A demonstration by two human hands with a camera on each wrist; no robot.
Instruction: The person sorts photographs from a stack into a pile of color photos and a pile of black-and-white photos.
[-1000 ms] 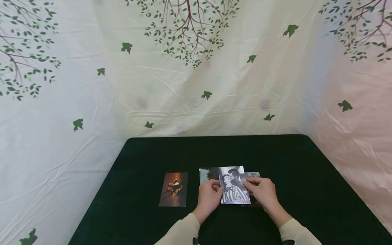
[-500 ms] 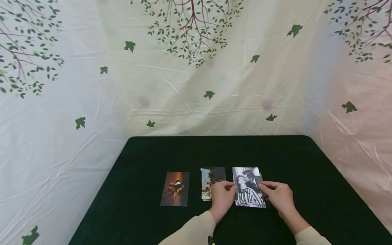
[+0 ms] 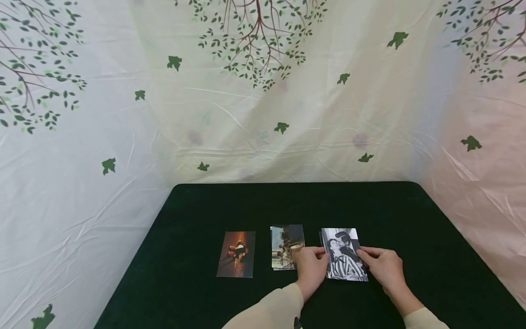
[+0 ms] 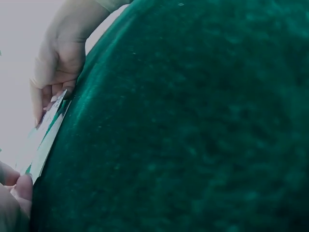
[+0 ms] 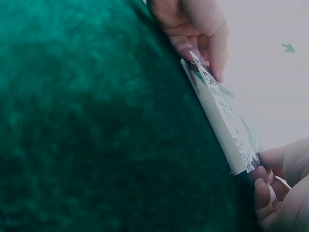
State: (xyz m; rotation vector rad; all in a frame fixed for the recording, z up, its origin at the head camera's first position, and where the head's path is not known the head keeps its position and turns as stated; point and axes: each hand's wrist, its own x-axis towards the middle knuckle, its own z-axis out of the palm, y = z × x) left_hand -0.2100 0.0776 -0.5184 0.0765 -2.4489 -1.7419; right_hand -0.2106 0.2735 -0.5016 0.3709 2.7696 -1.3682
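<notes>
A black-and-white photo (image 3: 344,256) of two people, one in stripes, is pinched at its side edges by both hands. My left hand (image 3: 313,269) grips its left edge and my right hand (image 3: 384,268) its right edge. Just beneath it lies another photo (image 5: 217,128), mostly covered; the right wrist view shows a narrow gap between the two. Left of my left hand is a photo with a blue sky and dark trees (image 3: 283,246), its lower right corner overlapped by that hand.
An orange-brown photo with a dancing couple (image 3: 236,254) lies farther left. Under another photo's edge, a second card peeks out below the middle one. The dark green cloth-covered table (image 3: 205,205) ends at a curtain (image 3: 246,137) printed with leaves.
Both hands have carried the black-and-white photo to the right, from partly over the middle photo to over the right-hand one. It now sits slightly lower, nearer the table, uncovering the middle photo.
</notes>
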